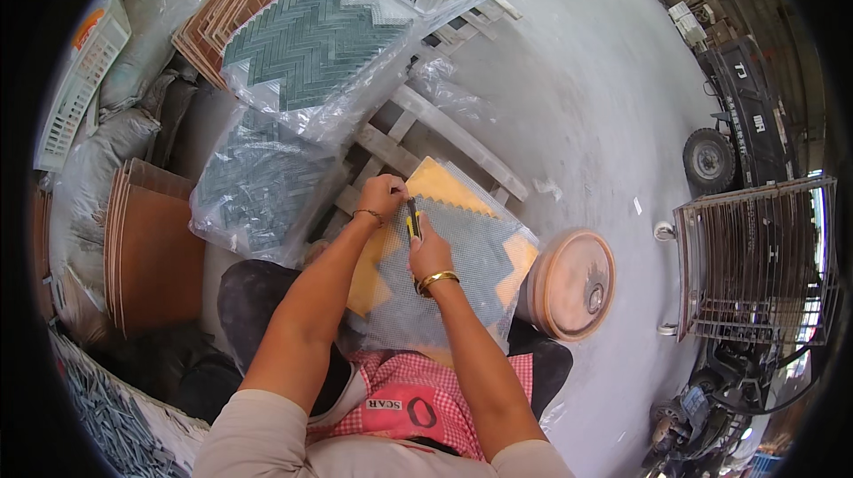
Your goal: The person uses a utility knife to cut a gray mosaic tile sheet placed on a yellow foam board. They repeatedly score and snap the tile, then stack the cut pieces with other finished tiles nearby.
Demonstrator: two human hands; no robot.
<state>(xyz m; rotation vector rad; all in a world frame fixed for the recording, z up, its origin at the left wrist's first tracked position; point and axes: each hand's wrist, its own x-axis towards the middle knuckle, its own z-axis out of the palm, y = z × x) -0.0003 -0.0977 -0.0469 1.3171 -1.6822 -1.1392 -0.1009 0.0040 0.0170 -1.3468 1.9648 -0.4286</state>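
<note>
Head view, left hand: the left hand [384, 195] is curled, fingertips pressing the far edge of the mesh-backed mosaic sheet [449, 269]; a thin bracelet sits on its wrist.
Head view, right hand: the right hand [429, 251] is closed around a yellow-and-black utility knife [413, 219], a gold bangle on its wrist; the knife points away from the person, its tip just beside the left hand's fingers.
Head view, mosaic sheet: it lies mesh side up across the person's lap, on top of an orange board [444, 185] whose corners show beyond it on the far and right sides; clear plastic wrap edges it.
Head view, lap: a pink checked apron [418, 389] covers the person's front, below the sheet.
Head view, ahead: a wooden pallet [426, 127] on the grey concrete floor [586, 96] carries plastic-wrapped sheets of green herringbone mosaic [311, 43], one leaning over another.
Head view, left: flat brown boards [151, 247] stand on edge, near grey sacks [155, 25] and a white plastic crate [84, 69].
Head view, right: a round terracotta-coloured lid or bucket [573, 282] rests just beside the person's knee; farther right stands a wire cage rack [755, 256], well apart from a dark vehicle [742, 123].
</note>
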